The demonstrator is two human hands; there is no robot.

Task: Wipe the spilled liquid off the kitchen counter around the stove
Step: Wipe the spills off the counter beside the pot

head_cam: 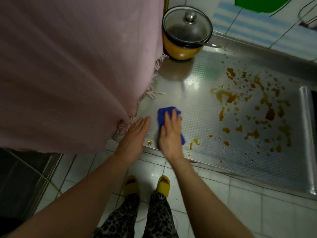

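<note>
A steel counter (193,103) with a dimpled surface carries orange-brown spilled liquid (253,109) in puddles and drops across its right half. A few drops (193,143) lie near the front edge. My right hand (169,134) presses flat on a blue cloth (164,114) at the counter's front left. My left hand (137,133) lies flat and open on the counter edge just left of the cloth, holding nothing.
An orange pot with a glass lid (187,31) stands at the back left corner. A pink fringed cloth (77,69) hangs over the left side. The stove's rim (307,117) shows at the right edge. A tiled wall is behind, tiled floor below.
</note>
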